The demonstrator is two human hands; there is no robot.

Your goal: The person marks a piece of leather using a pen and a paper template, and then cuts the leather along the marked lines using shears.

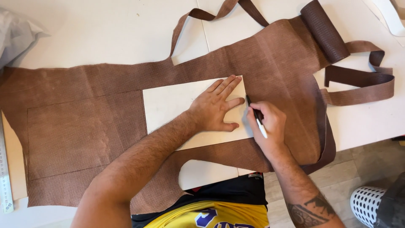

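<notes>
A ruler (5, 177) lies far to the left of the hands, at the edge of the white table (105, 38). The brown leather (84, 126) is spread flat over it, already cut at its borders. The left hand (215, 107) lies open, fingers spread, pressing the card (173, 109) down so it seems pinned as a template. Just right of it, the right hand (270, 124) grips a pen (255, 115), tip at the card's right edge. Beyond it sits a leather roll (325, 29); below right are floor tiles and a dotted white basket (368, 204).
</notes>
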